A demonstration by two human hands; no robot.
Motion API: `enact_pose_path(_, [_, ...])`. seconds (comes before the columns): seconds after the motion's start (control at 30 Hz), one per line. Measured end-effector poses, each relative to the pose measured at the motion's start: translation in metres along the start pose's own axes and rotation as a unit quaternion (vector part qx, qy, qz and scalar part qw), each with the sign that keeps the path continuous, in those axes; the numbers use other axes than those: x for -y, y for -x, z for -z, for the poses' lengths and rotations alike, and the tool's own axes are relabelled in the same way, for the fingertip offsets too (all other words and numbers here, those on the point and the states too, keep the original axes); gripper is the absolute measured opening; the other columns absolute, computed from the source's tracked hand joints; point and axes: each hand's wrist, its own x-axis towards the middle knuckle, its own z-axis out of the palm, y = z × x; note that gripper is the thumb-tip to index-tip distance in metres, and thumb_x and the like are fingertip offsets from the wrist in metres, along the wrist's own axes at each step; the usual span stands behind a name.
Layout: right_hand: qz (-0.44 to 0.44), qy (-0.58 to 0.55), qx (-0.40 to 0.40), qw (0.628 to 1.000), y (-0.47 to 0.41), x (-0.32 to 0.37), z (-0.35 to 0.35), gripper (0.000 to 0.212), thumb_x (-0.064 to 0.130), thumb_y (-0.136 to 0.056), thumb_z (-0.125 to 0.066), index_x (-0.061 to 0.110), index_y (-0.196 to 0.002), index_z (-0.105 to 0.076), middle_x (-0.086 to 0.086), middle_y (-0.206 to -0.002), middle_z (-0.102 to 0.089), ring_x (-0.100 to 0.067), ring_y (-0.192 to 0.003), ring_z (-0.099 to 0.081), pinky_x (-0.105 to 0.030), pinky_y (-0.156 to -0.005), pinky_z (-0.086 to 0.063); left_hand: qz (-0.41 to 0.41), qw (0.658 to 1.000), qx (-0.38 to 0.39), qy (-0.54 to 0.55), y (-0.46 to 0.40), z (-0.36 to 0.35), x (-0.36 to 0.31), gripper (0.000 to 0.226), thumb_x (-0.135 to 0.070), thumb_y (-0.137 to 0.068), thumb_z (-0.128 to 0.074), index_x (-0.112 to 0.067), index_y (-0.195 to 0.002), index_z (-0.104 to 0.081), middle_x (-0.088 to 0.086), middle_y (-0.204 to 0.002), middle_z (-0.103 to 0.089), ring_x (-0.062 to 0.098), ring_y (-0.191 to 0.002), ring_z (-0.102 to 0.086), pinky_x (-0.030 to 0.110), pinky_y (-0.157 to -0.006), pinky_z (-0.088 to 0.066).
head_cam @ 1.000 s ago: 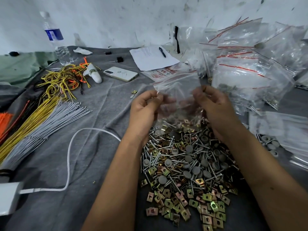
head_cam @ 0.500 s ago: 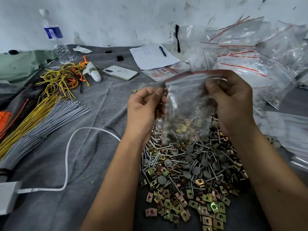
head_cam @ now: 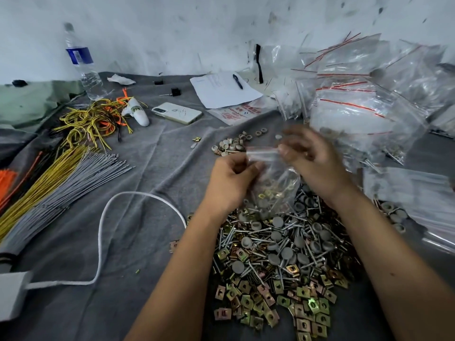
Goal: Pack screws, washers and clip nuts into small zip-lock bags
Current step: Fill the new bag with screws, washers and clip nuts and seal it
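Observation:
A small clear zip-lock bag (head_cam: 275, 183) with a red-lined top hangs between my hands, holding screws and clip nuts in its bottom. My left hand (head_cam: 230, 179) pinches its left top edge. My right hand (head_cam: 311, 156), blurred by motion, pinches the zip strip at the right. Under the bag lies a big pile of screws (head_cam: 275, 237) with grey caps, and in front of it a spread of brass-coloured clip nuts (head_cam: 283, 301). White washers (head_cam: 234, 145) lie behind the bag on the grey cloth.
A heap of filled zip-lock bags (head_cam: 364, 94) rises at the right. A phone (head_cam: 177, 113), paper with a pen (head_cam: 221, 88), a water bottle (head_cam: 82, 65), yellow and grey wire bundles (head_cam: 56, 178) and a white cable (head_cam: 103, 232) lie at the left.
The bag was lifted off the pile, then lowered a little. My right hand slid along its top strip, and the camera now shows the washers behind it.

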Motion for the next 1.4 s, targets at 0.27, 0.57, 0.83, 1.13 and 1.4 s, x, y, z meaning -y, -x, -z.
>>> enact_pose_path(0.27, [0.008, -0.022, -0.014, 1.000, 0.000, -0.005, 0.003, 0.014, 0.024, -0.089, -0.077, 0.035, -0.081, -0.080, 0.004, -0.075, -0.076, -0.002, -0.057, -0.064, -0.018, -0.053, -0.051, 0.008, 0.998, 0.046, -0.032, -0.003, 0.003, 0.003, 0.015, -0.011, -0.096, -0.071, -0.005, -0.084, -0.074, 0.013, -0.067, -0.072, 0.016, -0.051, -0.064, 0.024, -0.045, -0.050])
enact_pose_path(0.57, [-0.046, -0.069, -0.083, 0.993, -0.002, -0.007, -0.001, 0.015, 0.040, -0.097, -0.068, 0.031, -0.091, -0.079, 0.000, -0.085, -0.078, -0.023, -0.078, -0.070, -0.047, -0.076, -0.057, -0.008, 0.998, -0.060, 0.031, -0.003, 0.001, 0.004, 0.022, -0.012, -0.101, -0.065, -0.005, -0.081, -0.069, 0.013, -0.068, -0.066, 0.027, -0.061, -0.060, 0.034, -0.057, -0.051])
enact_pose_path(0.83, [0.036, -0.014, -0.136, 0.990, -0.001, -0.002, 0.005, 0.015, 0.020, -0.097, -0.070, 0.024, -0.084, -0.077, 0.009, -0.069, -0.073, -0.003, -0.060, -0.067, -0.018, -0.056, -0.052, -0.091, 0.976, -0.157, -0.119, -0.001, 0.003, 0.004, 0.017, -0.031, -0.095, -0.071, -0.022, -0.109, -0.068, 0.002, -0.099, -0.070, 0.014, -0.091, -0.063, 0.032, -0.078, -0.049])
enact_pose_path(1.13, [0.199, 0.186, -0.004, 0.962, 0.008, 0.011, -0.012, 0.012, 0.014, -0.089, -0.078, 0.008, -0.099, -0.080, 0.001, -0.088, -0.077, -0.006, -0.077, -0.070, -0.015, -0.070, -0.051, -0.311, 0.868, -0.126, -0.365, -0.005, 0.004, 0.007, 0.014, -0.027, -0.086, -0.082, -0.015, -0.093, -0.079, 0.001, -0.114, -0.068, 0.029, -0.118, -0.050, 0.049, -0.096, -0.041])
enact_pose_path(1.4, [0.249, 0.202, -0.011, 0.947, 0.008, 0.013, -0.009, 0.007, 0.009, -0.089, -0.078, 0.007, -0.095, -0.080, 0.003, -0.086, -0.074, -0.002, -0.075, -0.067, -0.013, -0.070, -0.049, -0.277, 0.907, -0.113, -0.297, -0.006, 0.005, 0.007, 0.009, -0.010, -0.080, -0.083, -0.013, -0.077, -0.075, -0.007, -0.090, -0.071, 0.024, -0.100, -0.054, 0.049, -0.085, -0.046])
